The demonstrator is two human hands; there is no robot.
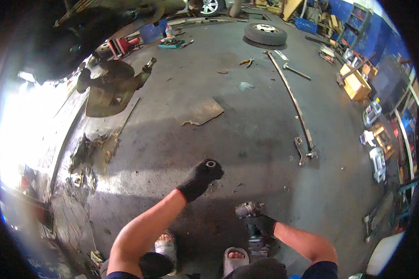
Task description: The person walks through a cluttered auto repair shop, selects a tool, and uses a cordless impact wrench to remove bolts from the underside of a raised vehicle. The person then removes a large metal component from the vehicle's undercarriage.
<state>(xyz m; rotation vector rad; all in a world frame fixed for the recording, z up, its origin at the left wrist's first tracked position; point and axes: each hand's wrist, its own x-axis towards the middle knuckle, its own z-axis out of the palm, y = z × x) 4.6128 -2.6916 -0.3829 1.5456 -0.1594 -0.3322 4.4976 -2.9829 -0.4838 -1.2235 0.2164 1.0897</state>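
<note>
Metal ring (211, 163) and power tool (247, 209) over grey floor (246, 144)
Left hand (201, 179), curled tight, pinches the ring at 11 o'clock from the tool; right hand (266, 225) wraps the tool's grip.

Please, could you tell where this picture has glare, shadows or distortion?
Head view: white glare hides detail along the left side; head view: dark shadow bands cross the floor near the left hand; head view: the round fisheye rim leaves black corners, and the blue wall leans.
</note>
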